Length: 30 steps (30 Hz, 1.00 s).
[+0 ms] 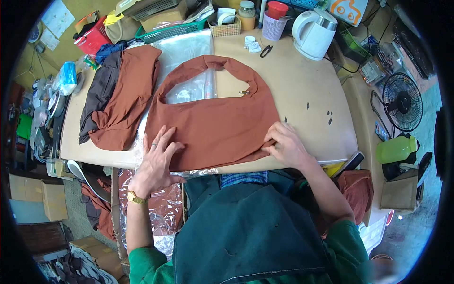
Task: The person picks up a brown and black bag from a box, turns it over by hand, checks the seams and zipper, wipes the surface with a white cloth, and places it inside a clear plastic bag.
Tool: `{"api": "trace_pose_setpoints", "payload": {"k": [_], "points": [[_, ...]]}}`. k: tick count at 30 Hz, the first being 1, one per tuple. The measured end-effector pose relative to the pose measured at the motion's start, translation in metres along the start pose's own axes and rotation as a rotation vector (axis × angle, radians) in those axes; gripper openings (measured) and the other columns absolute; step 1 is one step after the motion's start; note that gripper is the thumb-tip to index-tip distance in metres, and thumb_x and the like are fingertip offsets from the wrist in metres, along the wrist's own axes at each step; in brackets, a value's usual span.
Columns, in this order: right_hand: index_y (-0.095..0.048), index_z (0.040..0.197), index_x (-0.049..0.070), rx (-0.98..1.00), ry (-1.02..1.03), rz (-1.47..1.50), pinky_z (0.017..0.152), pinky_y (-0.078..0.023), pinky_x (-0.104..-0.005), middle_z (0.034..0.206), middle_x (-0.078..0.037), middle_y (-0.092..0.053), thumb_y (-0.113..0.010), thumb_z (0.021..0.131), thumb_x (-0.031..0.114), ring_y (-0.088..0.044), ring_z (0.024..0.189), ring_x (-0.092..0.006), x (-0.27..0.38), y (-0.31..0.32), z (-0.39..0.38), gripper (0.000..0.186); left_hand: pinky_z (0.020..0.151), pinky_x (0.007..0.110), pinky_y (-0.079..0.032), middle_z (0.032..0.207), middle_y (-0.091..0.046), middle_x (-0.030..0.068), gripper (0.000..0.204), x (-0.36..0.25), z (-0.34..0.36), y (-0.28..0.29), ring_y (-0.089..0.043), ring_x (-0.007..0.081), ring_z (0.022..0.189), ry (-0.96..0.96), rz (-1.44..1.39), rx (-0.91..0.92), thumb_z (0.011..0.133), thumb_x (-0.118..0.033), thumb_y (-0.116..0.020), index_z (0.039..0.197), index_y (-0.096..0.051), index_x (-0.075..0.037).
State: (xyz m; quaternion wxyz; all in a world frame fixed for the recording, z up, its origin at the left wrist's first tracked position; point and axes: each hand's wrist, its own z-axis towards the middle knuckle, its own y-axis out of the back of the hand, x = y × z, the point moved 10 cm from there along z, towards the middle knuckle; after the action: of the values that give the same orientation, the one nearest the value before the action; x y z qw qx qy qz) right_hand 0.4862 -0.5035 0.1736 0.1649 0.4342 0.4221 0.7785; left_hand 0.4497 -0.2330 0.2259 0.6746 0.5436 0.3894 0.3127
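Observation:
A rust-brown cloth shoulder bag (213, 124) lies flat before me on the table, its wide strap looped toward the far side. A small metal fitting (244, 92) shows on the strap's right side. My left hand (158, 158) rests on the bag's lower left part, fingers spread. At the bag's lower right edge, my right hand (285, 146) pinches the cloth between thumb and fingers. Clear plastic sheets (187, 47) lie partly under the bag. To its left is a pile of folded rust and dark brown cloth pieces (127, 94).
A white kettle (314, 34), a lilac cup (273, 27), a green basket (172, 33) and small dark scissors (266, 51) line the table's far side. A black fan (403, 102) stands at the right. Plastic-wrapped rust cloth (163, 208) sits in a box below the table's near edge.

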Motion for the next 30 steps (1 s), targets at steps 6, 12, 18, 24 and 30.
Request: {"api": "trace_pose_setpoints", "payload": {"k": [6,12,18,24,30], "points": [[-0.046,0.072,0.008,-0.010,0.110,-0.086,0.075,-0.039,-0.0386,0.075,-0.006,-0.051,-0.062,0.061,-0.005,-0.053,0.078,-0.0278,0.023,0.039,0.029,0.023,0.080,0.045,-0.042,0.085,-0.053,0.0105,0.034,0.038,-0.027,0.001,-0.054,0.0327,0.087,0.118,-0.071,-0.216,0.061,0.000,-0.077,0.085,-0.055,-0.010],[-0.045,0.071,0.008,0.123,0.077,-0.360,0.083,-0.038,-0.0410,0.077,-0.007,-0.049,-0.064,0.061,-0.004,-0.052,0.084,-0.0290,-0.020,0.016,-0.014,0.025,0.068,0.040,-0.040,0.074,-0.049,0.0064,0.028,-0.007,-0.015,-0.064,-0.051,0.0277,0.073,-0.178,-0.081,-0.115,0.058,0.003,-0.068,0.072,-0.048,-0.011],[-0.053,0.088,0.008,-0.030,0.025,-0.240,0.097,-0.039,-0.0432,0.101,-0.010,-0.059,-0.063,0.073,0.000,-0.055,0.107,-0.0298,0.010,0.038,-0.031,0.020,0.075,0.039,-0.039,0.080,-0.048,0.0076,0.020,-0.015,-0.045,-0.032,-0.051,0.0290,0.079,-0.108,-0.114,-0.365,0.067,0.001,-0.065,0.079,-0.053,-0.010],[-0.057,0.095,0.003,0.191,-0.034,-0.172,0.104,-0.040,-0.0453,0.110,-0.012,-0.064,-0.064,0.082,0.005,-0.058,0.115,-0.0297,-0.002,0.013,-0.052,0.015,0.081,0.037,-0.047,0.092,-0.062,0.0097,0.015,-0.014,-0.047,-0.066,-0.061,0.0286,0.088,0.070,-0.284,0.268,0.077,-0.006,-0.071,0.088,-0.061,-0.007],[-0.053,0.124,-0.004,-0.129,-0.398,1.145,0.105,-0.045,-0.0430,0.127,-0.016,-0.060,-0.058,0.099,0.029,-0.058,0.121,-0.0278,-0.033,0.010,0.061,0.042,0.098,0.033,-0.049,0.117,-0.067,0.0100,0.039,0.019,0.061,-0.034,-0.064,0.0189,0.106,0.294,-1.591,-0.182,0.095,-0.022,-0.067,0.125,-0.060,0.001]]}}
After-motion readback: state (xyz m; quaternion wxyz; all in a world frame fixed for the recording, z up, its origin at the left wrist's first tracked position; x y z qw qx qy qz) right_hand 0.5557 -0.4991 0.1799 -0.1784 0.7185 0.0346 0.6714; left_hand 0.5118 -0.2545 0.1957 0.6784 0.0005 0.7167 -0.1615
